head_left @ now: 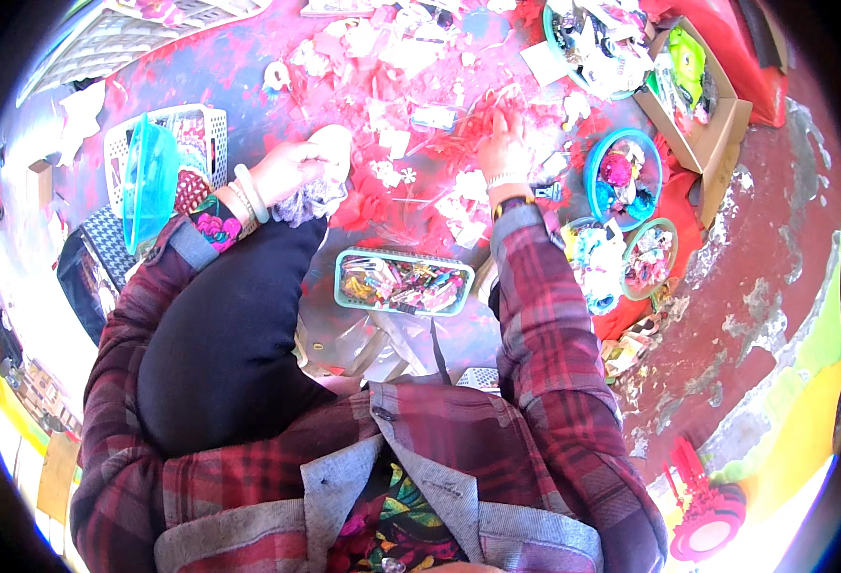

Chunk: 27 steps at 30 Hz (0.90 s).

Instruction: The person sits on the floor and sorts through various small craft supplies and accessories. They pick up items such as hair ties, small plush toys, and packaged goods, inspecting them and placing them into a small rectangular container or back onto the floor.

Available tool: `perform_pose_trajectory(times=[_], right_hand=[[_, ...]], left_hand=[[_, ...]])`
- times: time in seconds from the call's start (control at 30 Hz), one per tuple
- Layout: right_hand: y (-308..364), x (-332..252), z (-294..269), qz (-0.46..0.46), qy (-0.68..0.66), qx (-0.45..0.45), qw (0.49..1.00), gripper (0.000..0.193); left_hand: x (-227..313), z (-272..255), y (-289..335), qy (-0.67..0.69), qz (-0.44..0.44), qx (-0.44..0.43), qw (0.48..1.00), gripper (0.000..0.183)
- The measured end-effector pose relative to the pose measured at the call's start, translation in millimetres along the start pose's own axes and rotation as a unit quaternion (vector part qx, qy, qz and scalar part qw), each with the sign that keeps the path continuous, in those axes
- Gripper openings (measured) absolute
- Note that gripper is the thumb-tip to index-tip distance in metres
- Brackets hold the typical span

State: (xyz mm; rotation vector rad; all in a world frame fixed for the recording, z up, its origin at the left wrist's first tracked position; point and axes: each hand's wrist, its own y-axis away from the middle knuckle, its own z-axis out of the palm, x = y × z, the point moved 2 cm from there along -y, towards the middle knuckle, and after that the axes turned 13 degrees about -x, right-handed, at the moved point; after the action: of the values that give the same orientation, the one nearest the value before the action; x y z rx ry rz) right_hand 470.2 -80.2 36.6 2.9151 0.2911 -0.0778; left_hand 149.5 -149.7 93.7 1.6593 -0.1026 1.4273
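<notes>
My left hand point(285, 175), with pale bangles at the wrist, is closed beside a ruffled lavender-grey cloth point(308, 201) and a pale rounded thing point(334, 145). Glare hides what its fingers hold. The cloth lies at the end of my bent black-clad leg point(234, 329). Farther right, my right hand point(504, 151) reaches down over small loose items on the red-stained surface, its fingers stretched out. Strong light washes out the things under them. A small light-coloured packet point(434, 117) lies just left of those fingers.
A pale green basket point(403, 306) of small colourful pieces stands close to me. At right are a blue round basket point(596, 181), a green round basket point(670, 250) and a cardboard box point(712, 143). A white basket point(215, 134) and a turquoise tub point(150, 186) stand at left.
</notes>
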Motion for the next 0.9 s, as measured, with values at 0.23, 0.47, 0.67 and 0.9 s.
perform_pose_trajectory(times=[0.23,0.47,0.67,0.9], right_hand=[[-5.4,39.4,27.5,0.031,0.065,-0.345,0.936,0.028],[38.3,117.5,12.2,0.17,-0.036,-0.356,0.918,0.023],[-27.1,156.5,12.8,0.135,-0.112,-0.108,0.979,0.039],[-88.1,209.0,58.8,0.053,0.139,-0.251,0.957,0.035]], left_hand=[[17.7,0.0,2.3,-0.022,-0.017,0.014,1.0,0.02],[7.6,-0.3,1.9,-0.013,-0.027,0.025,0.999,0.022],[12.2,-2.6,3.0,0.028,-0.044,0.021,0.998,0.021],[26.2,-10.8,-0.2,-0.023,-0.058,0.009,0.998,0.021]])
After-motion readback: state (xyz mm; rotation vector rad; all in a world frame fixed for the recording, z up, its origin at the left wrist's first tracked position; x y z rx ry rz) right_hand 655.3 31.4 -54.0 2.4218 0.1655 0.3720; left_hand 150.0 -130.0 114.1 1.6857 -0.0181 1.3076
